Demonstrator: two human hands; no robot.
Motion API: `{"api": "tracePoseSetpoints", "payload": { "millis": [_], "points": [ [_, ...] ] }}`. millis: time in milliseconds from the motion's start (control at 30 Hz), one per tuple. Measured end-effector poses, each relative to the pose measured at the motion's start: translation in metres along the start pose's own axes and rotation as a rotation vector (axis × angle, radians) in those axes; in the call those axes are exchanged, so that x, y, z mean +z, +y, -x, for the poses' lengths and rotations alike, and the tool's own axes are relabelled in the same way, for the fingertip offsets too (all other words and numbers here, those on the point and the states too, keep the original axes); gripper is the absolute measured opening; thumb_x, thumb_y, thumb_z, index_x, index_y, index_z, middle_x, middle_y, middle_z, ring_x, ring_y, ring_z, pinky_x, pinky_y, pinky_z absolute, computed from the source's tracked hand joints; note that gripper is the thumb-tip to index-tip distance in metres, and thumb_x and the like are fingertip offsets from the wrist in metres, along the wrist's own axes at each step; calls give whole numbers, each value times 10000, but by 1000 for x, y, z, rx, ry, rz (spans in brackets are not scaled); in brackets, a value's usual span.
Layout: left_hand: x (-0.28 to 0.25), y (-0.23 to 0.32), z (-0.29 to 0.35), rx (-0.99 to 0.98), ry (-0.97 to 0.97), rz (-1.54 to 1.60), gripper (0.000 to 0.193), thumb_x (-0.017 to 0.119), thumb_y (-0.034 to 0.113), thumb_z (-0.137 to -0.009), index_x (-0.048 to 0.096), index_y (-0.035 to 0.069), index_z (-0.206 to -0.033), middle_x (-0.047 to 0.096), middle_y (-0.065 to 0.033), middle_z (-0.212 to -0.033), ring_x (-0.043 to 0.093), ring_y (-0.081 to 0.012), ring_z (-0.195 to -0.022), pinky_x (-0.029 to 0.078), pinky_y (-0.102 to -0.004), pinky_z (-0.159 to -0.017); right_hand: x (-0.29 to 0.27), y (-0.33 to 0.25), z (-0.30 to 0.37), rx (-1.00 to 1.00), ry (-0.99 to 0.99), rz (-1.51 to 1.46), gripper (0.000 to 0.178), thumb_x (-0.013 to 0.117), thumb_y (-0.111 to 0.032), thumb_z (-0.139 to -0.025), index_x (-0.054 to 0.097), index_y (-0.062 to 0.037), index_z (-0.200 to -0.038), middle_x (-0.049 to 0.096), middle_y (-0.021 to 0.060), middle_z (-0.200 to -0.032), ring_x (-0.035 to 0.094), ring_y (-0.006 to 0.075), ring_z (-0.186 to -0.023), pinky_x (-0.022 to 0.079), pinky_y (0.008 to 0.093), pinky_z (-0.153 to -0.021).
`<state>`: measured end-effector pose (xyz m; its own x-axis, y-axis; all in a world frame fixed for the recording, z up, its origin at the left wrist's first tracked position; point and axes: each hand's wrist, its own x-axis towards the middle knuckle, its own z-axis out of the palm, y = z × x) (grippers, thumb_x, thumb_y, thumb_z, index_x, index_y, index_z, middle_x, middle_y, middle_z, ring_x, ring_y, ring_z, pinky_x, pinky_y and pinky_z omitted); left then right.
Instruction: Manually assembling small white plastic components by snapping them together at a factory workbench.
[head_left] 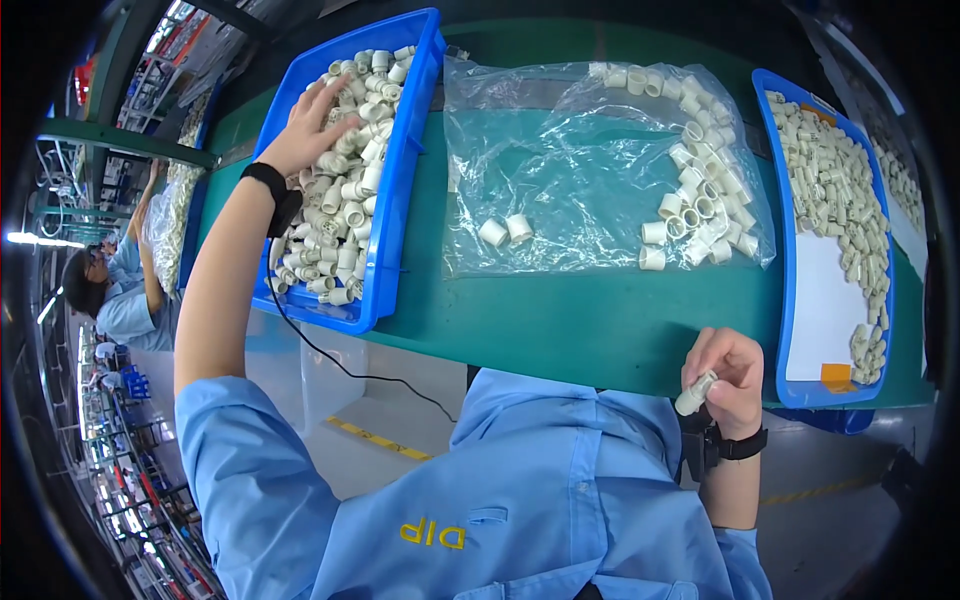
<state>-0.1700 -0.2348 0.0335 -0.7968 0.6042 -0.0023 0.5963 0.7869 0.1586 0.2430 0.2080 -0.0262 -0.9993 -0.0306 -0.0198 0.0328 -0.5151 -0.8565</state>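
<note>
My left hand (pixel 306 132) reaches into a blue bin (pixel 385 255) heaped with off-white plastic fittings (pixel 340 195). Its fingers are spread over the pieces at the bin's far part, and no piece shows in its grip. At the table's front edge, my right hand (pixel 728 375) pinches a small off-white plastic fitting (pixel 695 393) between thumb and fingers. The held fitting tilts, with its wider end down to the left. Black bands circle both wrists, and a cord runs from the left one.
Clear plastic sheeting (pixel 560 190) covers the green table's (pixel 530 320) middle; short white cylinders (pixel 705 205) cluster on its right, and two lie at its left. A blue tray (pixel 783 330) of fittings (pixel 830 185) stands at right. Far left, a co-worker (pixel 125 290) sits by another bin.
</note>
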Motion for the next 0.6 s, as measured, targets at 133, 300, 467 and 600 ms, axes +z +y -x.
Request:
{"api": "tracePoseSetpoints", "payload": {
  "millis": [133, 300, 467, 600],
  "points": [
    [3, -7, -16, -143, -7, -42, 755, 611, 549, -907, 293, 295, -1543, 161, -267, -1585, 152, -444, -1472, 263, -491, -1169, -7, 9, 2, -57, -78, -105, 220, 736, -94, -806, 594, 45, -899, 627, 170, -852, 600, 144, -625, 488, 224, -530],
    [4, -5, 6, -103, -38, -3, 725, 626, 534, -905, 344, 297, -1530, 169, -248, -1591, 206, -423, -1468, 299, -474, -1153, -8, 5, 0, 0, -45, -134, 219, 732, -80, -815, 587, 55, -908, 624, 181, -871, 617, 147, -632, 516, 219, -507],
    [-20, -12, 32, -115, -139, -7, 638, 621, 494, -927, 424, 287, -1497, 236, -233, -1580, 281, -387, -1454, 339, -449, -1130, -6, 4, -2, 49, -68, -80, 212, 725, -63, -827, 579, 63, -915, 623, 187, -881, 641, 154, -651, 550, 215, -521],
    [-27, -27, 31, -162, -126, 104, 571, 581, 423, -974, 429, 251, -1498, 288, -200, -1575, 304, -340, -1451, 320, -429, -1143, -5, 2, -3, 57, -65, -63, 213, 725, -61, -832, 577, 65, -919, 623, 188, -882, 647, 156, -655, 556, 215, -526]
  ]
}}
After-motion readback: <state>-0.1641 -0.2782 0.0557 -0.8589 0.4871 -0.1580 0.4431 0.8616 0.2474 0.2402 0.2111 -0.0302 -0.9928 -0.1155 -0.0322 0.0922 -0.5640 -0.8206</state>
